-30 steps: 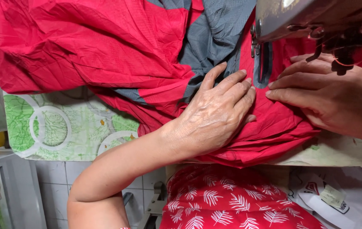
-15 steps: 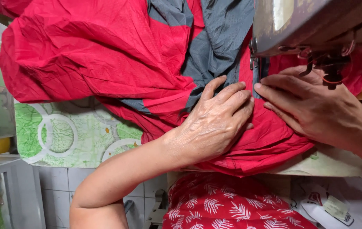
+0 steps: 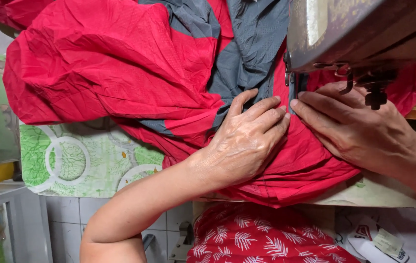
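Head view, looking down. A red garment with grey panels lay bunched over the bench, which carried a green-and-white patterned cover. The bulk of the cloth was piled far and left; its near edge hung just over the bench edge at centre.

The left hand lay palm-down on the red cloth at centre, fingers spread and flat, pointing far-right toward the seam. Its grip was open and pressing, not closed around anything.

The right hand rested flat on the cloth at right, partly under the sewing machine head, fingertips almost touching those of the left hand. Its grip was likewise open, holding the cloth down by pressure only.

The presser foot sat just above the back of the right hand. The needle point was hidden.

Near the bottom edge showed a red leaf-patterned garment on the person's lap.
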